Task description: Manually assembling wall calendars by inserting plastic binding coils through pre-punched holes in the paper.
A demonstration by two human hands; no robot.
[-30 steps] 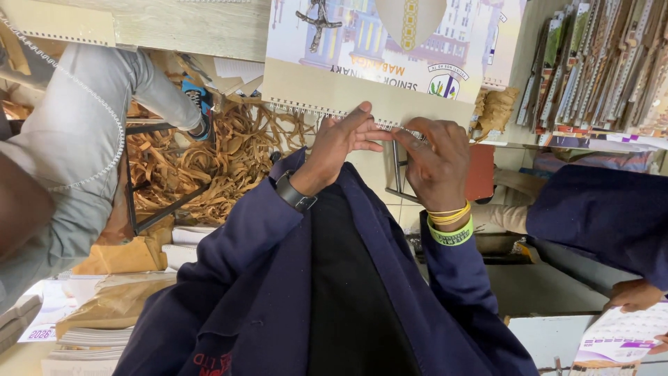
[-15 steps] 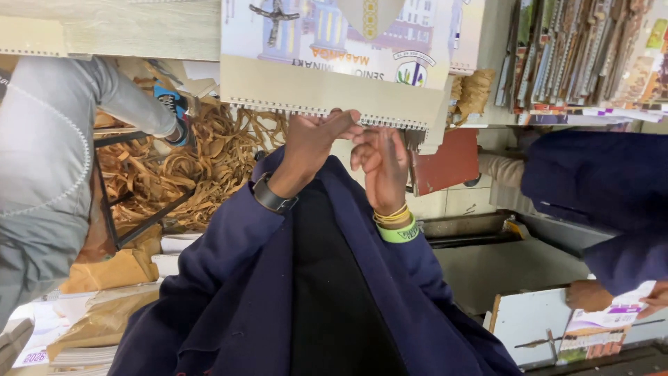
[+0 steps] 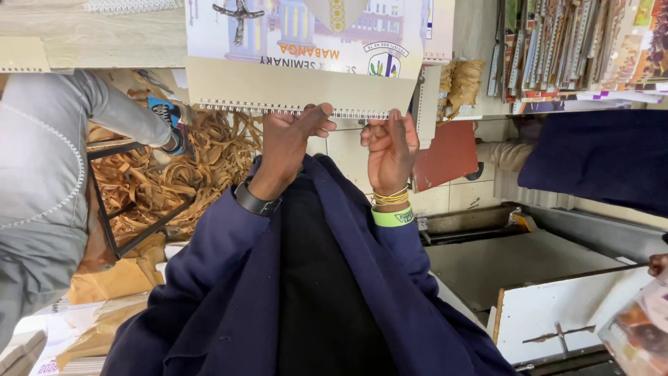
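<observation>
A wire-bound calendar (image 3: pixel 306 42) with a printed picture cover lies flat in front of me, its spiral edge (image 3: pixel 278 108) towards me. My left hand (image 3: pixel 285 139), with a black watch on the wrist, pinches that spiral edge with thumb and fingers. My right hand (image 3: pixel 391 150), wearing thin bangles and a green wristband, grips the same edge a little to the right. Both arms are in dark navy sleeves (image 3: pixel 209 278).
A person in grey (image 3: pixel 42 174) at the left reaches over a heap of brown paper strips (image 3: pixel 188 167) in a metal frame. Another person's navy sleeve (image 3: pixel 598 160) crosses the right side. Stacked printed booklets (image 3: pixel 577 49) stand at top right; a grey metal bed (image 3: pixel 515 261) and white board (image 3: pixel 570 313) lie below.
Both hands stay on the calendar's spiral edge and have drifted left in view. The right hand's fingers have curled more tightly over the wire.
</observation>
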